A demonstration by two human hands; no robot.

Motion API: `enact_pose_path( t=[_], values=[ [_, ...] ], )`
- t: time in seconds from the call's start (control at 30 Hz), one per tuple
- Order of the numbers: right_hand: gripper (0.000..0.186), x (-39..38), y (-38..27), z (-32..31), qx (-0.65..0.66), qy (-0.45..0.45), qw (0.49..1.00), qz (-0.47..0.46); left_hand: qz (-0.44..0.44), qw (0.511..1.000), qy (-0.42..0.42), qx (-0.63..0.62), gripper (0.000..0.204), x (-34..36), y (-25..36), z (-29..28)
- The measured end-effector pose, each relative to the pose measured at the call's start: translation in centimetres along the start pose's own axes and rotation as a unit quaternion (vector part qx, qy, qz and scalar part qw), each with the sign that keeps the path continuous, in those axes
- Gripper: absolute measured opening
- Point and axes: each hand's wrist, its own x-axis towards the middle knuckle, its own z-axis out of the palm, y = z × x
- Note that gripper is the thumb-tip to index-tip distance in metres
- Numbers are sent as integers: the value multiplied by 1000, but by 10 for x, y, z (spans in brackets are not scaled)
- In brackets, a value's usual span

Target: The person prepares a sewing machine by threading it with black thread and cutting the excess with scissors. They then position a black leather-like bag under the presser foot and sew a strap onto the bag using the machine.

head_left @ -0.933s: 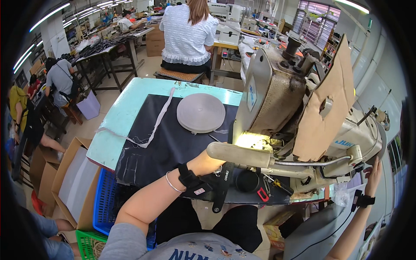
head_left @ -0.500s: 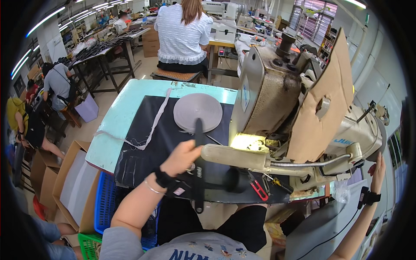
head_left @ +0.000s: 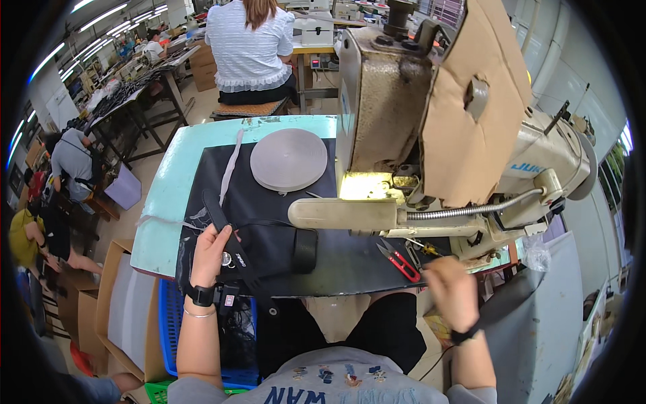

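My left hand (head_left: 210, 254) pinches a long black strap (head_left: 252, 275) over the left of the black work mat. Small metal rings (head_left: 227, 259) sit beside the fingers, and the strap's lower end with an eyelet hangs past the table edge. Next to it on the mat lies a black rectangular piece (head_left: 305, 250) with a thin band running from it. My right hand (head_left: 454, 289), smeared by motion, is above the front table edge, just right of the red-handled thread snips (head_left: 408, 268). Its fingers are too blurred to read.
A sewing machine (head_left: 377, 101) with a cardboard sheet (head_left: 481, 114) fills the right side. A grey webbing roll (head_left: 289, 159) and a frayed strip (head_left: 231, 168) lie on the mat. A blue basket (head_left: 168, 330) and a carton (head_left: 111, 306) stand at left; a person (head_left: 249, 47) sits ahead.
My left hand has moved left with the strap, away from the machine's front arm. My right hand has left the handwheel and come down toward the table's front edge.
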Motion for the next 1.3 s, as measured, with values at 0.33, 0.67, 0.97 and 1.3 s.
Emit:
enact_pose_path(
  t=[0.33,0.67,0.97,1.3],
  values=[
    [8,14,7,76,-119,-21,991,-58,30,996,-72,43,17,-37,23,-6],
    [22,49,-114,64,211,-170,959,-81,29,993,-98,52,15,-56,35,-13],
    [28,90,-147,93,96,-137,957,-238,34,987,-114,111,16,-60,45,-17],
    [24,93,-140,99,13,-137,954,-268,35,980,-146,128,16,-57,53,-13]
  ],
)
